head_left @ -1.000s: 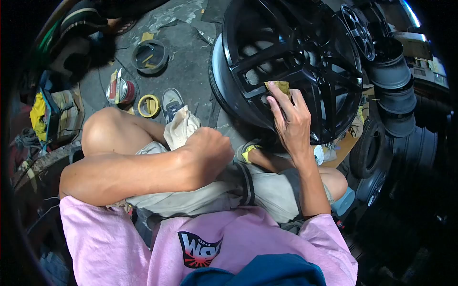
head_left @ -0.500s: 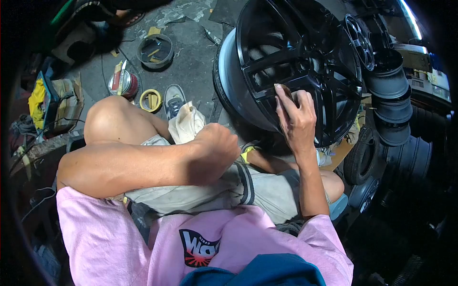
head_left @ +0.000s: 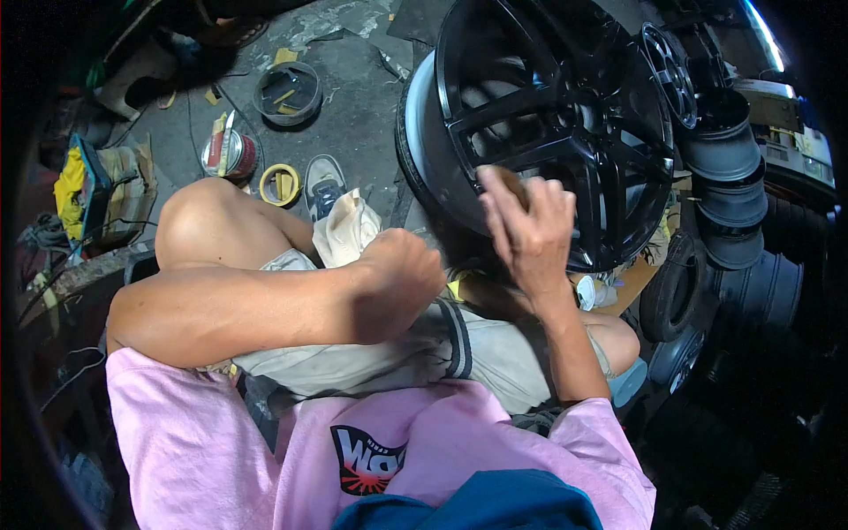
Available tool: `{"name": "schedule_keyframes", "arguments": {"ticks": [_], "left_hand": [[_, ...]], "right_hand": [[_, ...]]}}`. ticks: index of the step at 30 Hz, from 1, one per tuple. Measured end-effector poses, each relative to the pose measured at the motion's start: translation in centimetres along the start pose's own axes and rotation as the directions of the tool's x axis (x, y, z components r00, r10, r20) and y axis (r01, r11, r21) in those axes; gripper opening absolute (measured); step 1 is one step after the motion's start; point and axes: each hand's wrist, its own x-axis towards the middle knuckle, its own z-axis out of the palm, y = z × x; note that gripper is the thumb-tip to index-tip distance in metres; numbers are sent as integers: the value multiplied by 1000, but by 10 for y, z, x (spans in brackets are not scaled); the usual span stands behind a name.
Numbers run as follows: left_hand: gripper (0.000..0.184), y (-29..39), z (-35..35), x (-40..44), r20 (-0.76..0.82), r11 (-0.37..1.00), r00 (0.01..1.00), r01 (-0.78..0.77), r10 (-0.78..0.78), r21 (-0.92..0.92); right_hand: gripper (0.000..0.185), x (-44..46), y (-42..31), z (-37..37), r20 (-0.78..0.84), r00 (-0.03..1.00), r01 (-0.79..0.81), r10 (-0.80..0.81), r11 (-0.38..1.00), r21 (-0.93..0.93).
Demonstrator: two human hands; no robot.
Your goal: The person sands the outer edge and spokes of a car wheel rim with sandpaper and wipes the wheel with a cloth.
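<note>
A glossy black multi-spoke car wheel rim stands tilted in front of me, resting on a pale ring at its left. My right hand is at the rim's near lower-left edge, thumb and fingers closed on a small brown folded piece like sandpaper. Motion blurs it slightly, and I cannot tell whether it touches the rim. Over my lap, my left hand is a closed fist. An off-white cloth bunches out beyond that fist; the fingers themselves are mostly hidden.
On the floor at the left stand a red can with a brush, a yellow tape roll and a black tub with yellow scraps. Stacked rims and a tyre flank the right. Another person's foot shows at top left.
My right hand has moved left and slightly toward me, from the spoke face to the rim's near edge, with the brown piece. My left hand stays put.
</note>
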Motion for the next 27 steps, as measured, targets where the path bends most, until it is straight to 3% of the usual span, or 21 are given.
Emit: {"name": "schedule_keyframes", "arguments": {"ticks": [3,7,10,12,15,17,21,23,27], "left_hand": [[13,-2,0,0,-40,1000,999,-27,27,9],[11,0,-3,0,-42,999,999,-32,33,22],[10,0,2,-2,-61,1000,998,-20,21,24],[10,1,3,2,-83,999,996,-25,28,34],[12,-1,1,2,-32,999,999,-24,24,23],[13,-1,-5,3,0,1000,1000,-16,16,-20],[13,2,4,7,-50,1000,999,-1,1,-5],[13,3,2,9,41,999,999,22,-23,30],[14,3,-3,8,50,1000,998,27,-28,13]], "right_hand": [[36,0,10,-5,-9,997,-72,71,992,-101],[34,0,-6,-2,-6,1000,20,-20,1000,21],[37,2,12,-4,-45,998,-39,35,995,-95],[36,3,5,-8,-22,1000,-10,8,998,-66],[37,1,-4,-2,-21,999,29,-29,1000,7],[37,3,8,-6,-19,1000,-20,19,996,-82],[34,4,-2,-7,-28,1000,-15,14,999,-39],[35,0,-10,-2,-11,1000,10,-10,1000,-13],[37,4,5,-10,-24,998,-57,55,992,-112]]}}
